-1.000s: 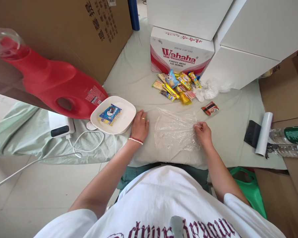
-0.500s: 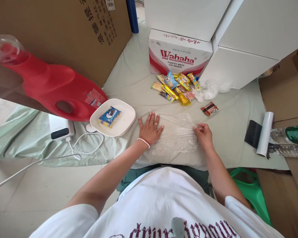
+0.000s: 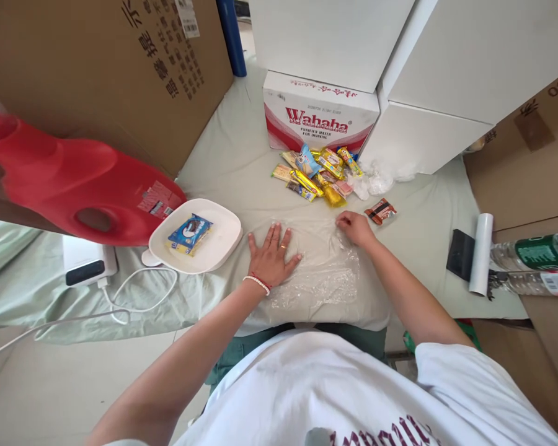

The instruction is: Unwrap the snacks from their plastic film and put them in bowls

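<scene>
A clear plastic bag [image 3: 323,272] lies flat on the pale green cloth in front of me. My left hand [image 3: 272,255] rests flat on its left part, fingers spread. My right hand [image 3: 354,227] is at the bag's far right corner, its fingers curled and pinched on the plastic edge. Just beyond lies a pile of small wrapped snacks [image 3: 314,174], and a single brown snack packet [image 3: 380,210] sits right of my right hand. A white square plate [image 3: 218,246] holding a blue biscuit packet [image 3: 185,233] stands left of my left hand.
A red jug [image 3: 74,186] lies on its side at left, beside a white power bank [image 3: 86,265] with its cable. A Wahaha carton [image 3: 320,114], white boxes and brown cartons ring the cloth. At right lie a white roll [image 3: 482,253] and plastic bottles [image 3: 534,253].
My left hand moved from the plate's edge onto the bag and flattened it. My right hand shifted from the bag's right side up to its far right corner.
</scene>
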Available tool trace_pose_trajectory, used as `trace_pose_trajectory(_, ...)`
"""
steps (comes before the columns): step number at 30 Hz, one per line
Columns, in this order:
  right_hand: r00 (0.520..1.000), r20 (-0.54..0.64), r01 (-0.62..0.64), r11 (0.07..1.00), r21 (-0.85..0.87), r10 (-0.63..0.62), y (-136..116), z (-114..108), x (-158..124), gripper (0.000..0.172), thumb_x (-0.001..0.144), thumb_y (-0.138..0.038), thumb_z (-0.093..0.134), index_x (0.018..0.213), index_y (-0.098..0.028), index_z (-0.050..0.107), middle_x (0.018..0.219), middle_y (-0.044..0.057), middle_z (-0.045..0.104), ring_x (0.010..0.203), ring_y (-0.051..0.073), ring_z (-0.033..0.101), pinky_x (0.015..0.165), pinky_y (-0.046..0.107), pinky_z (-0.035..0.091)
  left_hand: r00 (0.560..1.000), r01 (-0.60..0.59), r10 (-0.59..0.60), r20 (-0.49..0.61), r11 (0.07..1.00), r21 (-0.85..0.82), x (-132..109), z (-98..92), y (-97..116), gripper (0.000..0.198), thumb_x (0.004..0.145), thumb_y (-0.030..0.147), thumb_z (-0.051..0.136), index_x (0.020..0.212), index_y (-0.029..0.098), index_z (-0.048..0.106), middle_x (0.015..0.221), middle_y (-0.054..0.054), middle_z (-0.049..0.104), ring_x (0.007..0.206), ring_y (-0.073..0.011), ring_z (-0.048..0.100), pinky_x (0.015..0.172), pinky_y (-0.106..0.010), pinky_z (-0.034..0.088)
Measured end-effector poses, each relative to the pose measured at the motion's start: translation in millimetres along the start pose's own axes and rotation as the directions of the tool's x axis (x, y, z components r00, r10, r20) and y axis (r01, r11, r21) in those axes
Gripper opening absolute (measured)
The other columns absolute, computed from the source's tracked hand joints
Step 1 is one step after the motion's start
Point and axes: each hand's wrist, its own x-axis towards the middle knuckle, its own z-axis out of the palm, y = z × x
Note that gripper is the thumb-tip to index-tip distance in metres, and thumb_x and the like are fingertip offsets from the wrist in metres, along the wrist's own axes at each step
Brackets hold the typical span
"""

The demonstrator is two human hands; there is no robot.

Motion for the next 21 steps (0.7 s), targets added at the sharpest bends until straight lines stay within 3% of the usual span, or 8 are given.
trace_pose_trajectory(4,0.961,-0.211,-0.168,0.984,0.063,0.178,21,-34,18,0.027,0.084,-0.041,0.062,0.086,-0.016,0.069,0.077,0.005,0.07,0.068,0.016,0.059,0.067,0.028,0.046,1.0,0.011,-0.011,0.003,1.0,-0.014,0,2.1,1,0.08,0.103,0.063,0.033,0.166,0.014,0.027,0.173,-0.018,0.018,0.161,-0.0362,0.022,0.122,-0.078,-0.008)
trace_pose_trajectory(7,0.952,-0.261,-0.174,0.985,-0.02,0.162,16,-43,25,0.034,0.088,-0.049,0.06,0.088,-0.016,0.07,0.08,0.007,0.071,0.074,0.02,0.063,0.075,0.032,0.049,1.0,0.016,-0.016,0.008,0.999,-0.027,1,1.4,1,0.081,0.103,0.064,0.033,0.166,0.014,0.027,0.173,-0.017,0.02,0.161,-0.0369,0.022,0.122,-0.079,-0.007)
trace_pose_trajectory(11,0.968,-0.223,-0.161,0.962,-0.219,0.112,-20,-14,33,0.065,0.084,-0.065,0.068,0.127,-0.016,0.065,0.122,0.017,0.069,0.107,0.032,0.066,0.092,0.042,0.052,0.999,0.026,-0.025,0.031,0.999,-0.026,3,-0.5,2,0.081,0.102,0.064,0.036,0.166,0.016,0.026,0.173,-0.017,0.021,0.161,-0.0395,0.019,0.123,-0.079,-0.003)
trace_pose_trajectory(14,0.959,-0.242,-0.208,0.946,-0.25,0.147,-40,8,41,0.083,0.081,-0.056,0.076,0.148,-0.016,0.049,0.14,0.021,0.06,0.123,0.037,0.061,0.101,0.049,0.05,0.999,0.026,-0.025,0.037,0.999,-0.019,3,-1.5,2,0.081,0.102,0.063,0.036,0.166,0.016,0.028,0.173,-0.016,0.021,0.162,-0.0387,0.018,0.124,-0.077,-0.003)
trace_pose_trajectory(17,0.945,-0.269,-0.233,0.961,-0.149,0.188,-36,7,44,0.081,0.082,-0.041,0.075,0.153,-0.017,0.042,0.135,0.017,0.063,0.118,0.034,0.063,0.103,0.049,0.05,0.999,0.022,-0.021,0.029,1.0,-0.022,2,-0.9,2,0.081,0.101,0.064,0.036,0.166,0.015,0.029,0.173,-0.016,0.021,0.162,-0.0377,0.018,0.125,-0.076,-0.003)
trace_pose_trajectory(21,0.957,-0.229,-0.186,0.982,-0.017,0.178,-5,-26,23,0.078,0.074,-0.037,0.078,0.144,-0.016,0.05,0.109,0.011,0.07,0.094,0.028,0.068,0.09,0.046,0.055,1.0,0.017,-0.017,0.012,0.999,-0.033,1,1.3,1,0.081,0.101,0.064,0.037,0.166,0.017,0.029,0.173,-0.015,0.021,0.162,-0.0376,0.017,0.125,-0.074,-0.004)
